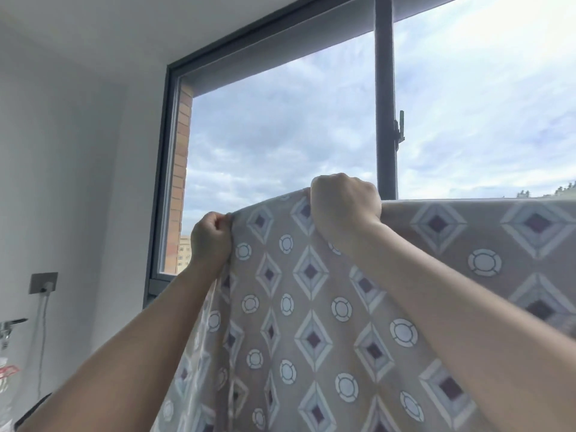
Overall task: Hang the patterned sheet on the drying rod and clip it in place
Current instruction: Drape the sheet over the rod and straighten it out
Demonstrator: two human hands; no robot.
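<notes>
Both hands pinch the patterned sheet (311,307): left hand (210,241) at nine o'clock on its corner, right hand (344,207) at twelve; judged best pulled taut along the top

Both bare forearms reach up and forward from the lower corners of the view, converging toward the middle. The left hand (211,238) is curled into a loose fist, knuckles facing the camera, thumb and fingers pinched tight on the corner of the patterned sheet (311,307) at its right side. The right hand (344,204) sits higher and just to the right of the left, also fisted with its back toward the camera, fingers folded over the sheet's top edge, wrist bent slightly downward.
</notes>
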